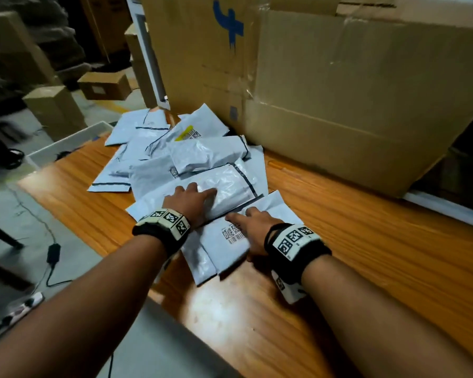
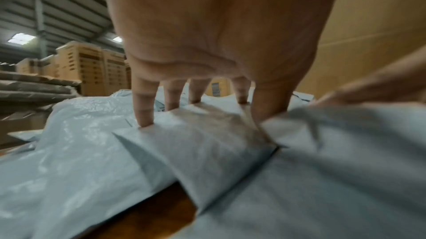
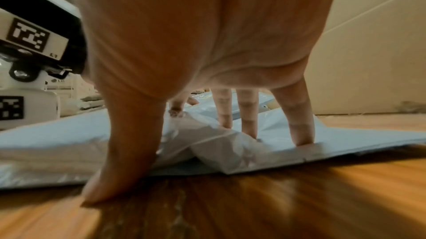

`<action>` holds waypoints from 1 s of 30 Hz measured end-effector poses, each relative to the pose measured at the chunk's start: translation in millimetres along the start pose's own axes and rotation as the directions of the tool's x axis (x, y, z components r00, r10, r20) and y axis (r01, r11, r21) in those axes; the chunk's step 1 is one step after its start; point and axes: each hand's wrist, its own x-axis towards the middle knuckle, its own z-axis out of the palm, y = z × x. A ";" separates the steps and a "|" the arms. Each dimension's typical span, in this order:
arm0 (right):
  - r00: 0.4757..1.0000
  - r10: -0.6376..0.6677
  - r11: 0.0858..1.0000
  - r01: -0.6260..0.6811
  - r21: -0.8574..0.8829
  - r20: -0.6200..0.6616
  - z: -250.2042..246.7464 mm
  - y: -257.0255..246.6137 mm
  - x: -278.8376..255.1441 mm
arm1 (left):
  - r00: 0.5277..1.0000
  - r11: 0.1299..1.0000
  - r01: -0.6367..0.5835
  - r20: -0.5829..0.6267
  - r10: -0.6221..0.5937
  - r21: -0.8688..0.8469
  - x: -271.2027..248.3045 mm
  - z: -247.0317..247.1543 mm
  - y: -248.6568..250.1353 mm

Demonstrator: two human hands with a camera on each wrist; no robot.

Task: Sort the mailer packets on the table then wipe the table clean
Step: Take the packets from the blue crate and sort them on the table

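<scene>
Several grey-white mailer packets (image 1: 175,148) lie heaped on the wooden table (image 1: 366,241). My left hand (image 1: 194,197) rests on a puffy packet (image 1: 230,186) at the heap's near side. In the left wrist view its fingers (image 2: 145,108) stand straight, tips pressing into that packet (image 2: 184,142). My right hand (image 1: 246,227) lies spread on the nearest packet (image 1: 216,249), which shows a barcode label. In the right wrist view straight fingers (image 3: 299,124) press this packet (image 3: 219,148), and the thumb (image 3: 119,161) touches the table at its near edge. No cloth is in view.
A big cardboard box (image 1: 339,91) stands on the table just behind and to the right of the heap. A white tray (image 1: 66,143) sits off the table's far left corner. Cartons (image 1: 104,85), a cable with adapter (image 1: 53,252) and a power strip (image 1: 14,312) lie on the floor at left.
</scene>
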 end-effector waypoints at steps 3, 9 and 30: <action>1.000 -0.013 1.000 0.014 0.013 -0.025 -6.3 -7.2 -9.7 | 0.995 0.998 -0.061 -0.080 0.059 -0.027 -3.8 -6.2 -7.2; 0.991 -0.011 1.000 0.008 -0.023 -0.137 -17.9 14.9 -46.4 | 0.960 0.967 -0.195 -0.235 0.154 -0.162 -5.6 -24.8 -4.8; 0.704 0.701 0.704 -0.659 0.263 -0.112 16.1 59.1 -96.9 | 0.891 0.898 -0.409 0.142 0.431 -0.162 -22.7 21.2 103.7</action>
